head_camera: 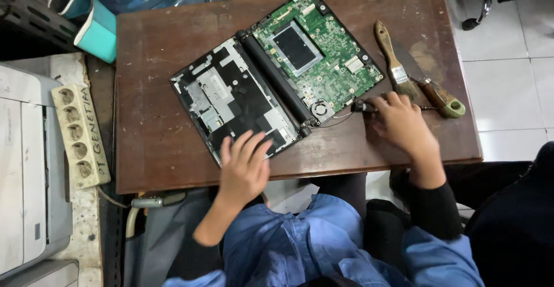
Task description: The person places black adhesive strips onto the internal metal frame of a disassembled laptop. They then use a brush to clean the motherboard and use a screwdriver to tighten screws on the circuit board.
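An opened laptop (277, 73), its green circuit board and black inner frame laid bare, is being steadied on a worn, scratched brown wooden table (156, 142). The left hand (243, 168) is being pressed flat, fingers spread, on the frame's near corner, nothing grasped. A small black part (363, 107) is being pinched by the curled fingers of the right hand (402, 124). A wooden-handled brush (393, 62) and knife (430, 88) are lying just beyond. A cream power strip (79, 137) is resting left of the table, above a white tiled floor (513, 73).

L hand (245, 166) flat, R hand (401, 122) curled.
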